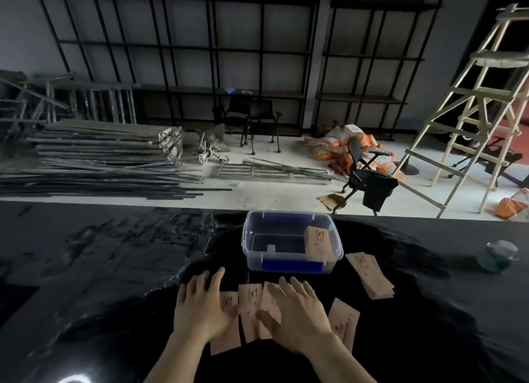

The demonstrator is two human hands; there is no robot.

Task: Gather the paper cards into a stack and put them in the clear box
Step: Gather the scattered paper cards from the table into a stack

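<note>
Hands flat, both palms down on the near row of cards, fingers spread, nothing pinched or lifted. Your left hand presses the leftmost card; your right hand covers the overlap of the middle cards. Judgement: flat contact suits thin paper on a slick dark counter, since you can slide cards together rather than pick at edges

Task items, positions:
- clear box sits just beyond your hands, lid off, blue latches at near and far walls
- one batch of cards already stands inside, leaning on the box's right wall; presumably propped there to leave floor space for more
- a fanned pile lies right of the box, well apart from your hands
- a single card lies just right of your right wrist, partly hidden by it

Step in hand, judged: squaring the near row into one stack. Roughly a third done

Risk: cards overlap unevenly, so pushing inward may buckle one instead of nesting it

Small lidded jar at far right, not involved
</note>
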